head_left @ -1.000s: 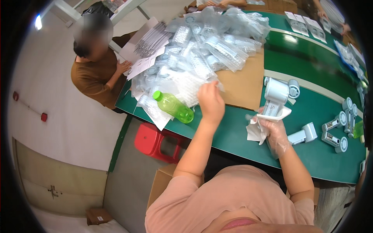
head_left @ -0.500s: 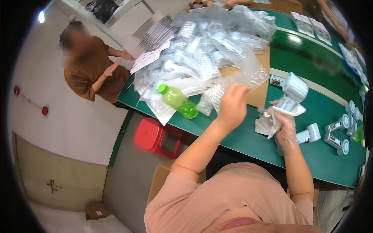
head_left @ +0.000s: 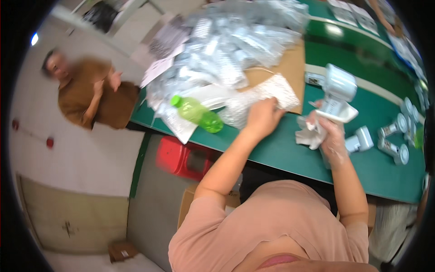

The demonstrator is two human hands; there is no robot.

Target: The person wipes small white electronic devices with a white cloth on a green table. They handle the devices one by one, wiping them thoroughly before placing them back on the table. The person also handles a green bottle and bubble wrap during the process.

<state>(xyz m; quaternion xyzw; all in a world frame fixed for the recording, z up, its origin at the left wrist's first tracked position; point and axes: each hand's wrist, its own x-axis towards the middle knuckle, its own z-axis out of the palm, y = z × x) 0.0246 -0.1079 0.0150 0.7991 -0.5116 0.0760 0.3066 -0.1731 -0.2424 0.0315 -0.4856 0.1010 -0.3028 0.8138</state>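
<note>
bright lamp (head_left: pixel 34 39), motion blur, dark edges

Person with both forearms (head_left: pixel 230 155) stretched forward, hands apart.
The left hand (head_left: pixel 264 119) slants inward, knuckles up, fingers curled; the right hand (head_left: pixel 332 136), clear-gloved, points away from the body, fingers closed in a grip.

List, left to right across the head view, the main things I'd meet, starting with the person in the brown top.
Person in the brown top → green bottle → left hand → gloved right hand → single unheld pale blue device → group of similar devices.
</note>
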